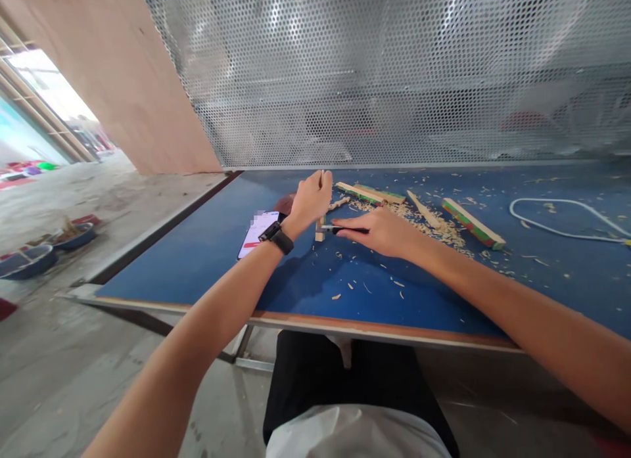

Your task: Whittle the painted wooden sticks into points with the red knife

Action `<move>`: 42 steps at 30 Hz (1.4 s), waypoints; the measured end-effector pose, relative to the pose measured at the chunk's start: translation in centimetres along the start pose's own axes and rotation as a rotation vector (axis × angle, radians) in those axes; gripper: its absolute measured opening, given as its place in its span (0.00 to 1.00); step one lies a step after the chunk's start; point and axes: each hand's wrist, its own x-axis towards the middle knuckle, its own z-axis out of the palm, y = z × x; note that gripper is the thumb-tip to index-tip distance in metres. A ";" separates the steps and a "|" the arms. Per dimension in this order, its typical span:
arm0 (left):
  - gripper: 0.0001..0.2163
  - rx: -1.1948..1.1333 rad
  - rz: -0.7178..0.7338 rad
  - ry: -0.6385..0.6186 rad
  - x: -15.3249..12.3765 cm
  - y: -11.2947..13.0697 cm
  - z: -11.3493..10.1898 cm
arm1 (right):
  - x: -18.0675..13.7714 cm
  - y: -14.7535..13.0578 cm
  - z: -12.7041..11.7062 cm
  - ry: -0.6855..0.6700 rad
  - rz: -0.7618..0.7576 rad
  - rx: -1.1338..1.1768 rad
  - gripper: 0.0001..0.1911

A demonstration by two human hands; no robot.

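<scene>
My left hand (312,198), with a black watch on its wrist, is closed round the upper part of a small wooden stick (320,233). The stick's lower end points down toward the blue table. In my right hand (379,231) is a utility knife (350,230) with a dark handle. Its blade lies across the stick, just below my left fingers. Pale wood shavings (446,231) are heaped and scattered to the right of my hands. A phone with a lit screen (260,233) lies beside my left wrist.
Wooden strips with red and green sides (473,223) lie on the blue table (187,254) at the right and behind my hands. A white cable loop (566,200) rests at the far right. Perforated metal sheet (394,77) stands along the back edge. Blue basins (27,262) sit on the floor at left.
</scene>
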 end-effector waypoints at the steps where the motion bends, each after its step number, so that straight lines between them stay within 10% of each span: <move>1: 0.17 0.001 0.003 0.002 0.0 0.0 0.0 | 0.0 0.1 0.0 -0.008 0.005 0.035 0.20; 22: 0.19 -0.018 0.055 -0.010 -0.2 0.7 0.0 | -0.9 -0.2 0.4 -0.148 -0.038 0.099 0.20; 42: 0.18 0.069 -0.076 -0.026 -0.4 0.8 -0.3 | -0.6 -0.4 -0.3 0.017 0.014 0.005 0.20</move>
